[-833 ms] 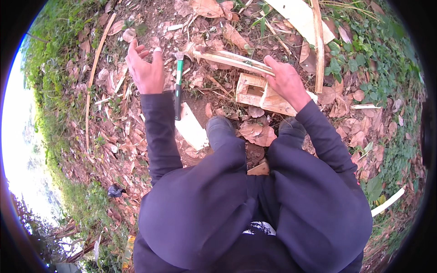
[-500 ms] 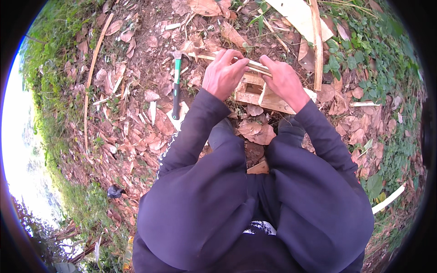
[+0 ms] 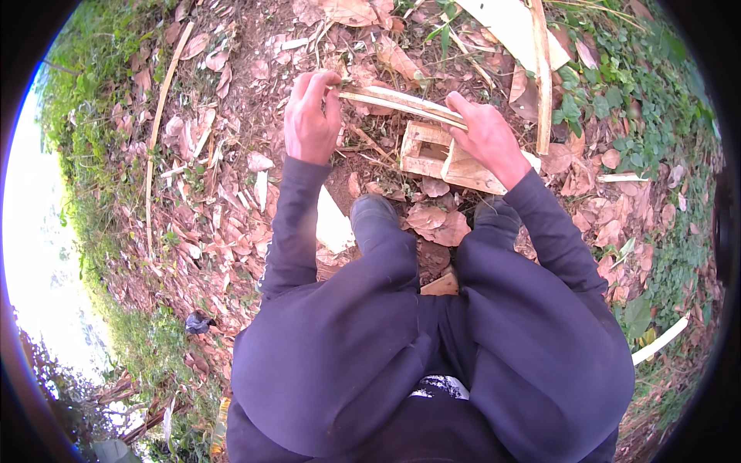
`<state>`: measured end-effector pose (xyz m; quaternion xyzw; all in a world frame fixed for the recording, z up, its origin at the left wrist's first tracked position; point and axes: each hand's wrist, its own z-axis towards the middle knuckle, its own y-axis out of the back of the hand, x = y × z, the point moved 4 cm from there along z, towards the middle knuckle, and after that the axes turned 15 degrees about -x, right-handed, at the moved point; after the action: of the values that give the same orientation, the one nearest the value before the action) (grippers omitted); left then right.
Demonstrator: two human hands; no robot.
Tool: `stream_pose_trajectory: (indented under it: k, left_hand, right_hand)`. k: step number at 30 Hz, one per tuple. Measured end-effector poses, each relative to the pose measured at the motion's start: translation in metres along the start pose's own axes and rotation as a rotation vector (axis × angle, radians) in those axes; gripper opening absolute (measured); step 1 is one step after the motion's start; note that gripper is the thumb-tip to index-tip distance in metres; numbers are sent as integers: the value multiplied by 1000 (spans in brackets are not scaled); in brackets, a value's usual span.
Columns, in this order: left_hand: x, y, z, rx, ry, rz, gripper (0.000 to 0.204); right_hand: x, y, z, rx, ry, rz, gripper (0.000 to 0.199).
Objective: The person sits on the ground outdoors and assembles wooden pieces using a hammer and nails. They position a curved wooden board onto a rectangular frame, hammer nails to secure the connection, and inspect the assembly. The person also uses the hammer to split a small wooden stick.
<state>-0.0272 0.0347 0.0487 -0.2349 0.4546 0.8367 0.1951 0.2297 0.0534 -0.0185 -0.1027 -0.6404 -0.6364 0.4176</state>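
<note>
The person is squatting over leaf-strewn ground, both hands up at a bundle of thin split wooden strips (image 3: 401, 104). The left hand (image 3: 311, 119) is closing its fingers around the left end of the strips; the right hand (image 3: 486, 139) is gripping the right end, thumb and fingers pinched on them. The strips are hanging level between the two hands, just above a small pale wooden block frame (image 3: 440, 154) lying on the dirt (whether strips and frame are touching, I cannot tell).

Compared with half a second ago, the left hand is sitting further left: then it was pressed close beside the right hand over the frame, now the two are well apart with the strips stretched between them. The green-handled tool seen on the ground earlier is no longer showing (possibly hidden behind the left forearm). A long pale plank (image 3: 509, 27) is lying beyond the hands, and dry leaves (image 3: 440, 224) are lying in front of the shoes.
</note>
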Motion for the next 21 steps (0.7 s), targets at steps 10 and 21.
stream_pose_trajectory:
  k: [10, 21]
  left_hand:
    - [26, -20, 7, 351, -34, 99, 27]
    - [136, 50, 24, -206, 208, 772, 64]
  right_hand:
    - [9, -4, -7, 49, 27, -43, 54]
    - [1, -2, -14, 4, 56, -22, 48]
